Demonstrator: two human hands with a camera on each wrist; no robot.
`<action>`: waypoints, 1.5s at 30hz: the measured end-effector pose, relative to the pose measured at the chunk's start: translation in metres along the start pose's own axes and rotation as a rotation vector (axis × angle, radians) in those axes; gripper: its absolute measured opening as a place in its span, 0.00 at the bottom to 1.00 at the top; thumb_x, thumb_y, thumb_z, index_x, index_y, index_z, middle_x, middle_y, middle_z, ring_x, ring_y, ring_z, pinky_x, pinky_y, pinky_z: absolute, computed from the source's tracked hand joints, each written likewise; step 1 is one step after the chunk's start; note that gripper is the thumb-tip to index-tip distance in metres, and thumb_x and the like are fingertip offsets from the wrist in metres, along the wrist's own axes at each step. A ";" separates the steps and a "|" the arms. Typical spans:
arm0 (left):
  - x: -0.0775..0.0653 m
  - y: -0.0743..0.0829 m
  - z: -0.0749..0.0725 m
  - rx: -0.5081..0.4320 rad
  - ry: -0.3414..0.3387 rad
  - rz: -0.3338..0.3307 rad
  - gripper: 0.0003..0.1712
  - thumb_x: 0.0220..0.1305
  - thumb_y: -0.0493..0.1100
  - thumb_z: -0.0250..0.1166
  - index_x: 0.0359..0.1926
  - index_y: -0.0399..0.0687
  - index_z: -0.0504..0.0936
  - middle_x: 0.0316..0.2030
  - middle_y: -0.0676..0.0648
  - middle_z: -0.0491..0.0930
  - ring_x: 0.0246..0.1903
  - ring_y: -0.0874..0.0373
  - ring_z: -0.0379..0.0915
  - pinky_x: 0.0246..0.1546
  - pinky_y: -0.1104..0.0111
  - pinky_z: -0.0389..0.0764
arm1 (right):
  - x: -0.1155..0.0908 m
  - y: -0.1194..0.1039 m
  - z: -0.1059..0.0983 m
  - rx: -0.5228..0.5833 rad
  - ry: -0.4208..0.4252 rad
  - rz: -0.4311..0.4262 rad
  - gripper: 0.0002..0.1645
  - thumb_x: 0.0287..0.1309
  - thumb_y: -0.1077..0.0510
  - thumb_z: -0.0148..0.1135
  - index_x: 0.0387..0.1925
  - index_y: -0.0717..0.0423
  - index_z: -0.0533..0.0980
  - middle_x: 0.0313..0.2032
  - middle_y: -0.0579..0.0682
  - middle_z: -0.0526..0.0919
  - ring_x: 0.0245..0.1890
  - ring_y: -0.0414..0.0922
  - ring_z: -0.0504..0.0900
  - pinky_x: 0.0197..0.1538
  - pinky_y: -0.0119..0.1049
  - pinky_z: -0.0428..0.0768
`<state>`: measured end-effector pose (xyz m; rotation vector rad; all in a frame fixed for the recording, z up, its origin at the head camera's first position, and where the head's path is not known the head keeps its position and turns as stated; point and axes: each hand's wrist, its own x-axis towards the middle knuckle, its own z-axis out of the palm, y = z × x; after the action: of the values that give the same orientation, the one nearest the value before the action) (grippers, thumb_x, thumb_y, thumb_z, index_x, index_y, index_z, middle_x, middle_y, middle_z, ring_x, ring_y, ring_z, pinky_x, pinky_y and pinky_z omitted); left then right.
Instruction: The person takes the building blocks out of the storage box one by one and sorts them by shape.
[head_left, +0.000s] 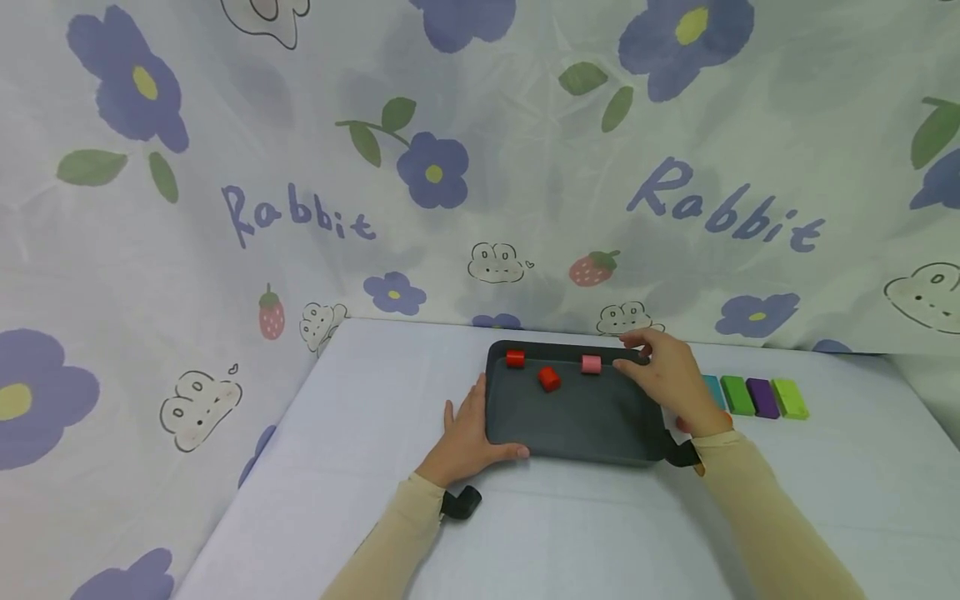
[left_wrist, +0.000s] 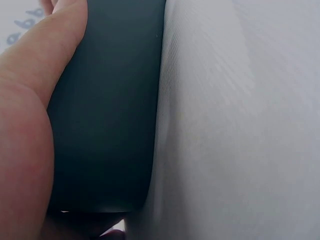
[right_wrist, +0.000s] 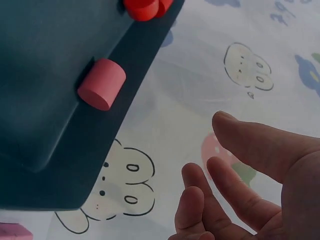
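A dark grey tray (head_left: 577, 425) lies on the white table. At its front left corner is my left hand (head_left: 468, 433), fingers along the left side and thumb on the front edge, holding the tray; the left wrist view shows the thumb against the tray wall. Inside the tray are a red cylinder (head_left: 515, 358) at the back left, another red cylinder (head_left: 550, 379) nearer the middle, and a pink cylinder (head_left: 591, 364) by the back wall. Above the back right corner hovers my right hand (head_left: 670, 375). Its thumb and fingers are apart, with nothing between them, right of the pink cylinder (right_wrist: 102, 84).
Right of the tray stand several coloured blocks in a row: blue (head_left: 714, 392), green (head_left: 738, 395), purple (head_left: 762, 398) and yellow-green (head_left: 791, 398). My right hand and wrist partly cover things at that end. A cloth (head_left: 525, 192) printed with flowers and rabbits hangs behind the table.
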<state>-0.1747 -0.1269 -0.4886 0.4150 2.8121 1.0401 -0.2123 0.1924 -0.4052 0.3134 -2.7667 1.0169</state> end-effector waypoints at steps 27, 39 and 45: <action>-0.001 0.000 0.000 -0.007 0.000 -0.001 0.78 0.47 0.70 0.76 0.80 0.41 0.34 0.79 0.43 0.45 0.77 0.49 0.42 0.72 0.40 0.27 | 0.033 0.005 0.035 -0.023 -0.158 -0.025 0.25 0.59 0.56 0.72 0.54 0.67 0.79 0.48 0.63 0.84 0.43 0.56 0.80 0.50 0.54 0.79; -0.002 0.000 0.000 -0.002 -0.001 0.001 0.78 0.48 0.70 0.75 0.80 0.40 0.35 0.79 0.41 0.46 0.77 0.47 0.43 0.71 0.38 0.28 | 0.036 0.009 0.044 -0.066 -0.214 0.019 0.26 0.60 0.58 0.70 0.57 0.67 0.77 0.53 0.64 0.82 0.53 0.59 0.79 0.58 0.57 0.76; -0.001 0.000 0.000 0.000 0.005 0.004 0.77 0.48 0.70 0.75 0.80 0.40 0.36 0.79 0.41 0.46 0.77 0.47 0.44 0.71 0.38 0.28 | 0.037 0.010 0.047 -0.094 -0.226 0.021 0.27 0.58 0.60 0.70 0.57 0.68 0.77 0.52 0.64 0.82 0.52 0.59 0.79 0.59 0.57 0.76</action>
<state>-0.1737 -0.1269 -0.4887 0.4190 2.8164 1.0437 -0.2551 0.1638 -0.4375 0.4091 -3.0137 0.9025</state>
